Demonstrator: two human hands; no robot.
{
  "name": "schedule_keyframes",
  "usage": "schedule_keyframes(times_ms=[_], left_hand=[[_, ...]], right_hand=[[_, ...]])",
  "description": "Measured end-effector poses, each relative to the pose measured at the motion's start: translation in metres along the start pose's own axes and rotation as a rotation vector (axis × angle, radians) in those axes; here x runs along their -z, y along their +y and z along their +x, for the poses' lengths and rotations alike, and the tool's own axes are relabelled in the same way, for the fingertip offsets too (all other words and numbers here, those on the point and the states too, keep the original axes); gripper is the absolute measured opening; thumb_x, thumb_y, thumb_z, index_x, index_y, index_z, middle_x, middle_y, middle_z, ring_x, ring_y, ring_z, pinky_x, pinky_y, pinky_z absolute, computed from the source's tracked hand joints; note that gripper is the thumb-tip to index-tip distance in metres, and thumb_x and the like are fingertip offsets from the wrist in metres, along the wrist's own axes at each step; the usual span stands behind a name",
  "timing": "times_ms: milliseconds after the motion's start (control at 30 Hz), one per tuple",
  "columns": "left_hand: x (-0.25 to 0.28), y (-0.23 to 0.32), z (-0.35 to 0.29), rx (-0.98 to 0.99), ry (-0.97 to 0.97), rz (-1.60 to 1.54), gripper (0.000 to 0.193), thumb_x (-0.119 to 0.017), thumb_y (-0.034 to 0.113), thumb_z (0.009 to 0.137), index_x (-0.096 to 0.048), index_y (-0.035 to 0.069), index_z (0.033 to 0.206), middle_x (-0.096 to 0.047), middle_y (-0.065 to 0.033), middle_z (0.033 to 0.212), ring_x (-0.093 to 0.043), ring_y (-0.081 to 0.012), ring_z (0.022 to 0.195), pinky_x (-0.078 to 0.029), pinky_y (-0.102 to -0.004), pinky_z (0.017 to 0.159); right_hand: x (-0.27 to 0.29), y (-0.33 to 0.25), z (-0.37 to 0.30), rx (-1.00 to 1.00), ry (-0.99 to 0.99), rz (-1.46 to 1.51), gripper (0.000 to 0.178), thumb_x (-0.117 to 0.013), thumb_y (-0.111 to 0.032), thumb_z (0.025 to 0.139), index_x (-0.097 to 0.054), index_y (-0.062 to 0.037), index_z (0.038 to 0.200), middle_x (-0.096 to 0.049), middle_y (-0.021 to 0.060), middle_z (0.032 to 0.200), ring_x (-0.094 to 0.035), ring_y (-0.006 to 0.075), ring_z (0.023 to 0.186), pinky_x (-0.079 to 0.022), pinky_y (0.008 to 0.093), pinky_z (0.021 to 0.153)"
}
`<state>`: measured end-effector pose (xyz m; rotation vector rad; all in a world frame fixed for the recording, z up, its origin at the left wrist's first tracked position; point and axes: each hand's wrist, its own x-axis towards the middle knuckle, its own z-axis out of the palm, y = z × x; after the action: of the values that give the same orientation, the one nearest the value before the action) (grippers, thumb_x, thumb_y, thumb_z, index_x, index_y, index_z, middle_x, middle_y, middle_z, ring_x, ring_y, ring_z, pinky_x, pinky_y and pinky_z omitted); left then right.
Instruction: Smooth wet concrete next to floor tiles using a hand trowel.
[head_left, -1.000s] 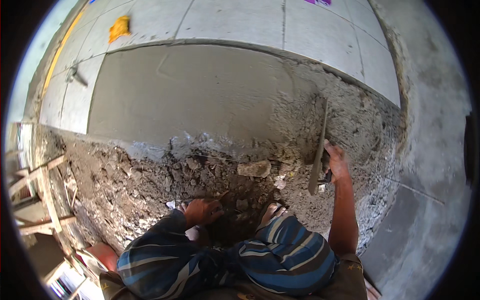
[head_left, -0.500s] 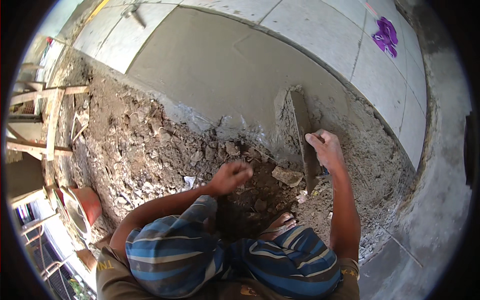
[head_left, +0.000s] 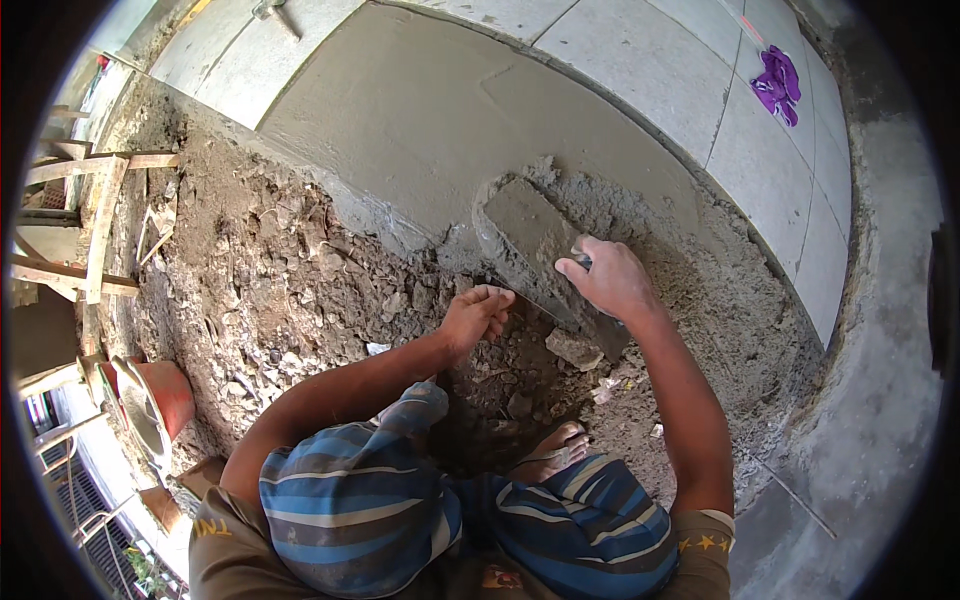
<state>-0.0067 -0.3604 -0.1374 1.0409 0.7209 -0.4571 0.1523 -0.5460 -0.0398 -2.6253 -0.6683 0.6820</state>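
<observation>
My right hand (head_left: pixel 616 282) grips the handle of a long rectangular plastering trowel (head_left: pixel 528 222). Its cement-coated blade lies over the wet grey mortar (head_left: pixel 400 120), with a ridge of mortar heaped along its far side. The blade's near end reaches over the broken ground beside a stone (head_left: pixel 575 348). Left of the trowel, my left hand (head_left: pixel 478 318) hovers above the rubble at the mortar's near edge, its fingers curled together. Whether anything is pinched in those fingers I cannot make out.
Pale floor tiles (head_left: pixel 640 75) border the mortar at the back and right, with a purple cloth (head_left: pixel 777 85) on them. Rubble (head_left: pixel 290 270) spreads on the left. An orange bucket (head_left: pixel 165 395) lies tipped near a wooden frame (head_left: pixel 105 225). My foot (head_left: pixel 560 445) rests on the soil.
My right hand has moved left, and the trowel has turned from nearly upright on edge to a flatter, slanting position over the mortar. My left hand has risen slightly away from me.
</observation>
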Motion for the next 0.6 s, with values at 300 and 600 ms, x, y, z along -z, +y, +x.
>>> schedule_keyframes(times_ms=[300,600], left_hand=[[-0.004,-0.001,0.011,-0.093,0.005,-0.160,0.013,-0.069,0.028,0.100,-0.065,0.017,0.098,-0.058,0.0042,0.077,-0.053,-0.0077,0.058,-0.042,-0.0249,0.051],[0.009,-0.001,0.008,-0.006,-0.067,-0.126,0.015,-0.067,0.029,0.102,-0.068,0.016,0.110,-0.058,0.0054,0.081,-0.056,-0.0070,0.065,-0.045,-0.0253,0.058]], right_hand=[[-0.015,-0.010,-0.004,0.087,-0.003,-0.251,0.035,-0.064,-0.039,0.098,-0.068,-0.0041,0.104,-0.074,0.0227,0.093,-0.072,0.0437,0.092,-0.057,0.0545,0.080],[-0.028,0.006,-0.021,0.075,0.040,-0.301,0.034,-0.062,-0.042,0.099,-0.068,-0.0081,0.103,-0.075,0.0176,0.094,-0.074,0.0390,0.088,-0.058,0.0524,0.077]])
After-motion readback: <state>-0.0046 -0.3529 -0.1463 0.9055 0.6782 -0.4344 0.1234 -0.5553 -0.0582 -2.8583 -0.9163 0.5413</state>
